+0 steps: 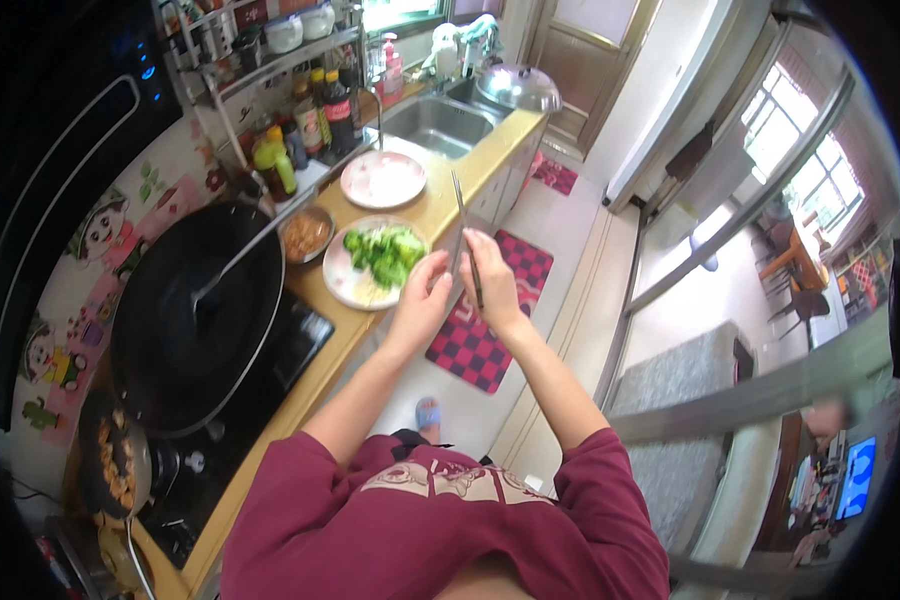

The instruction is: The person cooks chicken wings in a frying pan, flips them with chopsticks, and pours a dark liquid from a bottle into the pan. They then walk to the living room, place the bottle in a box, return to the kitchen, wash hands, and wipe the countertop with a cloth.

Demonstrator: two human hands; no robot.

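My right hand (493, 281) grips a pair of slim chopsticks (459, 196), their tips pointing up and away from me. Close beside it, my left hand (424, 292) has its thumb and fingers slightly apart, the fingertips near the chopsticks; whether they touch is unclear. Just left of my left hand, a pink-and-white plate (337, 281) carries broccoli florets (386, 255) and some chopped pale bits that look like garlic. Behind that sits another pink-and-white plate (382, 180) with nothing on it. A small bowl (306, 234) of brownish food stands beside the broccoli plate.
A large black wok (187, 322) with a long-handled utensil (247, 251) in it covers much of the stove (300, 337). Nearer, a smaller pan (114, 457) holds browned food. Bottles (337, 112), a sink (439, 124) and a domed metal lid (520, 86) lie farther along the counter.
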